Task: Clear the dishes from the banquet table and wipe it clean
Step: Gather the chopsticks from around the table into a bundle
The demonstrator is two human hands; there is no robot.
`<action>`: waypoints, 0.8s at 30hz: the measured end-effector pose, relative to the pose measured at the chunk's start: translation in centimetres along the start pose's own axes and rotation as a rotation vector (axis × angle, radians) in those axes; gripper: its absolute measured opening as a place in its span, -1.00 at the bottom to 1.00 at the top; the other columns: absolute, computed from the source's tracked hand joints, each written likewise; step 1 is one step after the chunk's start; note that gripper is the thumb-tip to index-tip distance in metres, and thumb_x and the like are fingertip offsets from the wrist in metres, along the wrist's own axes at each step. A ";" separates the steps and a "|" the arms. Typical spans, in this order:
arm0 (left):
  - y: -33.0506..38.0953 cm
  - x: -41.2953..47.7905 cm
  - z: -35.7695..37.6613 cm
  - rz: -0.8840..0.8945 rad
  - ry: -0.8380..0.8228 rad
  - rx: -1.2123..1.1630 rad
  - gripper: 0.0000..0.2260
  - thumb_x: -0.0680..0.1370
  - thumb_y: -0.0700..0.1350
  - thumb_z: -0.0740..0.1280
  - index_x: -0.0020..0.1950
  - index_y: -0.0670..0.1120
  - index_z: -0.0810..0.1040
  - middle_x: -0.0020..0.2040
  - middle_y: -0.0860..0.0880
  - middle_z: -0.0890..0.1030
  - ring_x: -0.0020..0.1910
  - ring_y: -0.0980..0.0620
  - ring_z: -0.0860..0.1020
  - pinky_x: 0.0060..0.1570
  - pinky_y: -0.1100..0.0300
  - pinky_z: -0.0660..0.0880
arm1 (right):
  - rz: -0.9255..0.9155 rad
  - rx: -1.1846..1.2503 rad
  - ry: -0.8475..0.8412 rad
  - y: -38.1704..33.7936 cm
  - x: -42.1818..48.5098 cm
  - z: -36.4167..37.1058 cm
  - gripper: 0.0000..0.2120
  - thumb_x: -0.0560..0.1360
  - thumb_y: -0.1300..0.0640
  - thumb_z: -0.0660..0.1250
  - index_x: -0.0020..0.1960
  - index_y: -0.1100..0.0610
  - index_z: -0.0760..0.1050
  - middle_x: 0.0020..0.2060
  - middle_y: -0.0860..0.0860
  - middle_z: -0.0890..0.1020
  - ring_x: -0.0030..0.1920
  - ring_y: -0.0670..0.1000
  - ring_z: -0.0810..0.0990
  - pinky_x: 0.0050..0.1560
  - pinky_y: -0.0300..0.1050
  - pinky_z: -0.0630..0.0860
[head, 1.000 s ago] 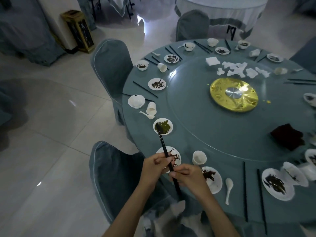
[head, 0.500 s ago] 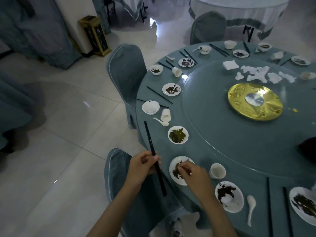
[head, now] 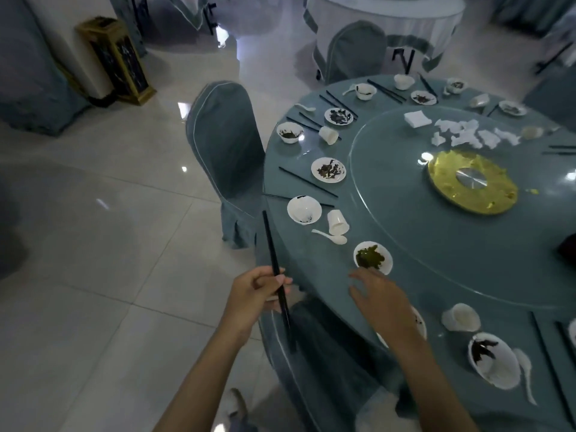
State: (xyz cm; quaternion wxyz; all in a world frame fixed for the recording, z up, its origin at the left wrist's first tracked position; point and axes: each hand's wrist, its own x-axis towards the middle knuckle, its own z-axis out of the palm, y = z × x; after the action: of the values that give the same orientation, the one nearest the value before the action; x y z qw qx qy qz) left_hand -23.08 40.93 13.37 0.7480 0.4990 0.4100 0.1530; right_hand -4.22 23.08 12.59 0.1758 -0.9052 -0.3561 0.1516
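Chopsticks (head: 270,244), a dark pair, are standing nearly upright off the table's (head: 324,269) left edge, and the left hand (head: 252,294) is gripping them, fingers curled round the lower half. The right hand (head: 383,297) is hovering over the rim with fingers spread and holding nothing, its fingertips just short of a small white plate (head: 381,263) carrying green leftovers. Its wrist is covering most of a second plate (head: 421,327), so what is lying on that one is hard to make out. Beyond the green plate a white spoon (head: 330,236) is lying beside a tipped cup (head: 337,222) and a white bowl (head: 304,209), with more soiled plates, cups and dark chopsticks ringing the far rim. A glass turntable (head: 436,238) is filling the middle of the table, bearing a gold disc (head: 472,185) and scattered white napkins (head: 467,135). At the right another cup (head: 461,318), a stained plate (head: 495,360) and a spoon (head: 526,372) are sitting near the frame edge, which is cutting off further dishes and a dark object (head: 568,249). A covered chair (head: 224,145) is standing against the table on the left, and another (head: 311,353) is sitting between the forearms. By the wall a gold-framed cabinet (head: 118,60) is showing dark panels whose markings are too blurred to read.
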 end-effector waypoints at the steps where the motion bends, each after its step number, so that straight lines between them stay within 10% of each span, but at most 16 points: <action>1: 0.5 0.4 -1.4 -0.011 -0.010 0.007 -0.86 0.63 -0.24 0.39 0.18 -0.22 0.64 0.00 -0.14 0.76 -0.07 -0.03 0.73 -0.13 0.08 0.69 | 0.019 -0.003 0.013 -1.3 0.6 0.2 -0.77 0.64 0.04 0.30 0.28 -0.02 0.57 0.20 -0.05 0.61 0.14 0.05 0.61 0.04 -0.05 0.51; 24: 11.0 21.2 -9.0 -0.077 -0.158 0.183 -0.83 0.64 -0.27 0.37 0.22 -0.24 0.62 0.01 -0.17 0.75 -0.06 -0.12 0.74 -0.13 0.13 0.68 | 0.254 0.066 0.156 -6.6 19.3 6.1 -0.82 0.62 0.11 0.35 0.20 0.06 0.61 0.04 0.03 0.70 -0.01 0.11 0.68 -0.04 0.01 0.59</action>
State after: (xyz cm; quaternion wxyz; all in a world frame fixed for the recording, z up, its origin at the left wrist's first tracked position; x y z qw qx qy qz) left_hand -14.86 65.06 11.71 0.7346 0.5596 0.3809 0.0460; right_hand 2.90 42.37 7.06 0.2119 -0.9457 -0.2188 0.1134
